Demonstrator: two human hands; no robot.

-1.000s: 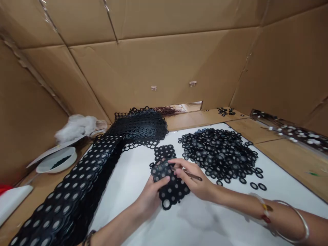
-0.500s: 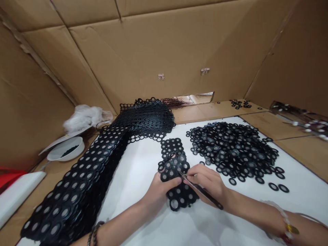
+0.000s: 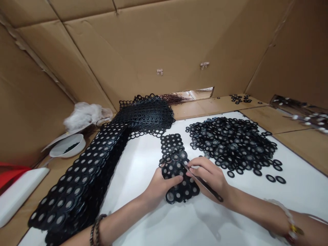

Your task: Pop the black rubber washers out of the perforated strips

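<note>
A strip of joined black rings (image 3: 181, 186) with pale centres lies over the white tabletop in front of me. My left hand (image 3: 160, 184) holds its left edge, the thumb pressed on top and the fingers beneath. In my right hand (image 3: 208, 176) is a slim dark pair of tweezers (image 3: 206, 186), pinched like a pen. Their tip meets the strip's right side near its middle; the exact contact is too small to make out. The strip's far end (image 3: 171, 141) rests on the table beyond my hands.
Loose black rings (image 3: 233, 147) form a heap at right. A long folded stack of joined rings (image 3: 77, 177) runs along the left, with a piled mesh (image 3: 146, 114) behind. Farther left are a white bowl (image 3: 69, 147) and white fluff (image 3: 85, 114). Cardboard walls (image 3: 138, 44) enclose the table.
The tweezers' tip has shifted slightly right, toward the strip's edge. The near part of the strip looks flatter and more exposed. The whole view has shifted slightly.
</note>
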